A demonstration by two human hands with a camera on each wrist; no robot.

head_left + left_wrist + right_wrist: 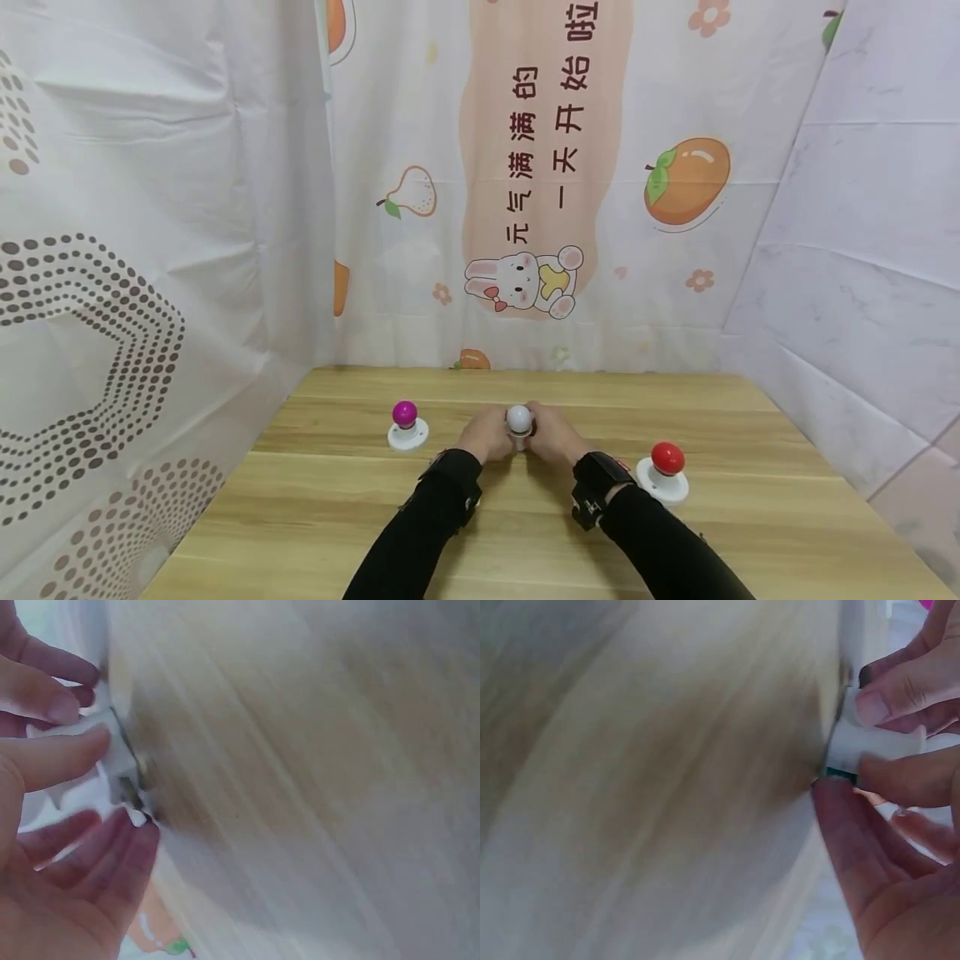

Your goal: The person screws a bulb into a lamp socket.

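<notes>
A round white bulb (519,418) stands upright at the middle of the table, between my two hands. Below it is a white plastic lamp holder (120,754), with small metal parts showing along its underside in the left wrist view. My left hand (485,433) grips the holder from the left, thumb on its side and fingertips at its lower edge. From the right, my right hand (553,433) pinches the same holder; a dark green patch (841,775) shows by its fingertips. The holder's underside is close over the wooden table in both wrist views.
To the left, a magenta bulb (405,413) sits in a round white base (408,436). A red bulb (667,457) in a similar white base (664,485) stands right of my right wrist. Printed curtains (420,275) rise behind the wooden table (315,492) and at its sides.
</notes>
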